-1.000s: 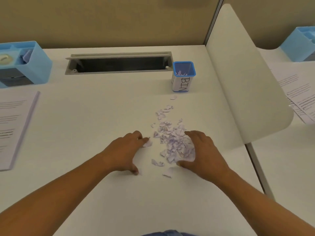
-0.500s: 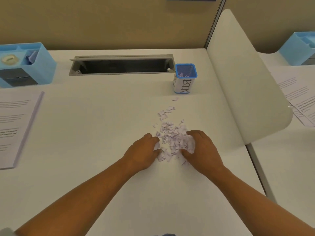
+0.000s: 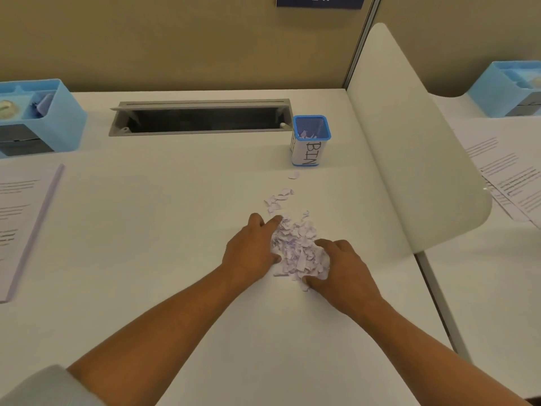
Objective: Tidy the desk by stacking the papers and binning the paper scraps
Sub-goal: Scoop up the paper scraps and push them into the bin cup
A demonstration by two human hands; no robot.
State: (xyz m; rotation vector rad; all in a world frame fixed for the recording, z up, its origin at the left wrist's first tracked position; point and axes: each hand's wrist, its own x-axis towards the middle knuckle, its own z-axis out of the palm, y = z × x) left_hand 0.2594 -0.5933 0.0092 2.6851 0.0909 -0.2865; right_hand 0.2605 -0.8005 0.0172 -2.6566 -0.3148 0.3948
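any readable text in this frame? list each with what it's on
"BIN": handwritten, running sideways on the white label of the blue mesh cup.
"247": white digits on the dark blue sign on the partition, tops cut off by the frame edge.
Printed sheets at left: lines of text, too blurred to read.
Printed sheets on the neighbouring desk: too blurred to read.
Paper scraps: faint marks, unreadable.

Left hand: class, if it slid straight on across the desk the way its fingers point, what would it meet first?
The left hand points away and slightly right. It would probably first meet the loose scraps beyond the pile, with the bin farther along roughly that line; depth is hard to judge.
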